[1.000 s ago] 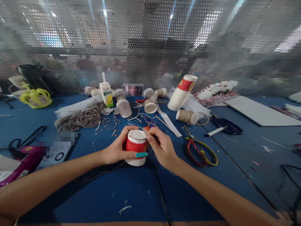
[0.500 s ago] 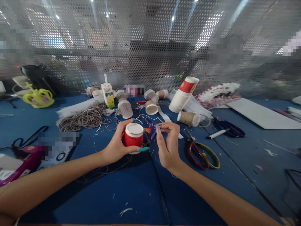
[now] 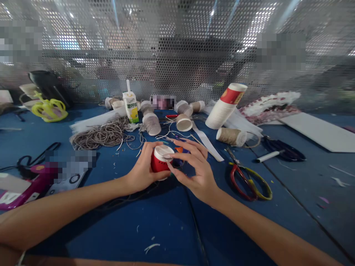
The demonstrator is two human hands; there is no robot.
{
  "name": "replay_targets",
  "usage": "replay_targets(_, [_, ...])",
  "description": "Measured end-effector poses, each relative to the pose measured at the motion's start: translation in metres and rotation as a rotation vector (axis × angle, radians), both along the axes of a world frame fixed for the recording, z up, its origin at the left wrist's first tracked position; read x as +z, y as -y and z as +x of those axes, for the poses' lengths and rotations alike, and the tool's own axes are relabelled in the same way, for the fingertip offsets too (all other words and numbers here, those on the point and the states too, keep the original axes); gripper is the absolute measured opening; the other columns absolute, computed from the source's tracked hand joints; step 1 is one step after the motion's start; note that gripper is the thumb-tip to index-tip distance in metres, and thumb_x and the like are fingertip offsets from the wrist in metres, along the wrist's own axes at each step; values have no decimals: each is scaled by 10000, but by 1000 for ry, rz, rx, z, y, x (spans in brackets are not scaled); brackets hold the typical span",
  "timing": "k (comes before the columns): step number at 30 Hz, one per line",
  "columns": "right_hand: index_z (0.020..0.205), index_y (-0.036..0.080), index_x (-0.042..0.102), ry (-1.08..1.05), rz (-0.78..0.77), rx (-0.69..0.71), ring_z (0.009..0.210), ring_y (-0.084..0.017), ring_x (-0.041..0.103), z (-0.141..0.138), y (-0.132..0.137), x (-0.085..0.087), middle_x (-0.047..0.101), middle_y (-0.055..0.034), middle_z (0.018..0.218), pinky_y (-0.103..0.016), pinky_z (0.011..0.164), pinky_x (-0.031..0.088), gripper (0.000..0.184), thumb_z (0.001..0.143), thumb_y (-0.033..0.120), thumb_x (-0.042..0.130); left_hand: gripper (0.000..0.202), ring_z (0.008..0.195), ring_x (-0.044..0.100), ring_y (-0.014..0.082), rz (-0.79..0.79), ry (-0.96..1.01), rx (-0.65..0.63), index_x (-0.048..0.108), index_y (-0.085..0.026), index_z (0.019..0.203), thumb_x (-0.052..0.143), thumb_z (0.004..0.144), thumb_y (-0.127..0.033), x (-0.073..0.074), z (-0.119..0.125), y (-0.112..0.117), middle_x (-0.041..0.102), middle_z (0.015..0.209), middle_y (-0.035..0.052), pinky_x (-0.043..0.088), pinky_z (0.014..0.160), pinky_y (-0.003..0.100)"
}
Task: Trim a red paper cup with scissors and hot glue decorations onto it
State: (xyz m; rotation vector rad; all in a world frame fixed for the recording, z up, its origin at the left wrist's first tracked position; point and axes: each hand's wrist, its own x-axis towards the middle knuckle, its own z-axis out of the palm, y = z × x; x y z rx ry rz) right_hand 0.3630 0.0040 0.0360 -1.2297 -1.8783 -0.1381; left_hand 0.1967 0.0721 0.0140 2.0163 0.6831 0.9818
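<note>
A red paper cup (image 3: 158, 164) with a white top end is wrapped by the fingers and thumb of my left hand (image 3: 142, 168), just above the blue table. My right hand (image 3: 195, 168) reaches in from the right; its fingers are spread, with the fingertips at the cup's upper right side. I see no object between the fingers of that hand. Behind the hands, partly covered by them, lies a small purple and orange thing (image 3: 180, 149). Scissors (image 3: 237, 164) with red and yellow handles lie to the right of my right hand.
Behind stand a drink carton (image 3: 131, 108) and a tilted stack of paper cups (image 3: 222, 112). Grey cord (image 3: 101, 135) is heaped at left near a yellow crown (image 3: 50, 110) and a phone (image 3: 69, 175). A twine-wrapped cup (image 3: 229, 136), marker (image 3: 268, 156) and white board (image 3: 318, 129) lie right.
My right hand has moved left to the cup, and its fingers have spread along the cup's side. The left hand keeps its hold. The whole view has shifted slightly.
</note>
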Motion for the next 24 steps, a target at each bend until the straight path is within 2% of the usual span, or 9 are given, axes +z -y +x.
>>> replay_targets(7, [981,229,642,64,29,-14,1201,-239,381,-1,1,2,563,-56,1228,-453,993,320,206,791,281,583,626,1020,477,241,65,-14,11,337,-228,1141,726,650,-241,0,0,1,425,1101,76,406,909,456])
replay_targets(14, [1023,255,616,104,21,-45,1211,-257,374,-5,5,4,537,-53,1251,-477,974,335,232,797,269,568,614,1039,469,251,216,-15,40,341,-235,1164,708,671,-244,-1,-2,-1,414,1093,71,403,912,463])
replay_targets(16, [1163,270,529,74,56,-67,1229,-284,364,-6,7,6,453,-73,1326,-510,973,324,397,771,294,589,607,1047,462,257,236,-25,52,341,-236,1165,701,677,-240,-1,-1,-1,419,1085,73,399,915,465])
replay_targets(19, [1349,326,290,13,141,-57,1278,-330,303,-6,9,10,284,-73,1429,-564,983,293,714,721,323,631,620,1045,463,257,234,-36,68,339,-241,1168,709,671,-245,-1,-1,-1,423,1082,73,402,915,457])
replay_targets(22, [1370,349,238,-103,177,-27,1311,-327,246,-2,8,11,232,-47,1451,-568,999,287,721,746,303,597,638,1043,467,251,207,-43,78,343,-254,1169,725,658,-253,-2,-1,-2,422,1096,68,401,923,454])
replay_targets(24, [1335,316,319,-283,160,-76,1287,-296,303,4,3,10,280,-55,1431,-533,989,330,594,789,296,554,645,1045,465,249,195,-47,100,349,-251,1165,732,646,-241,-3,-1,-3,425,1091,64,398,929,456])
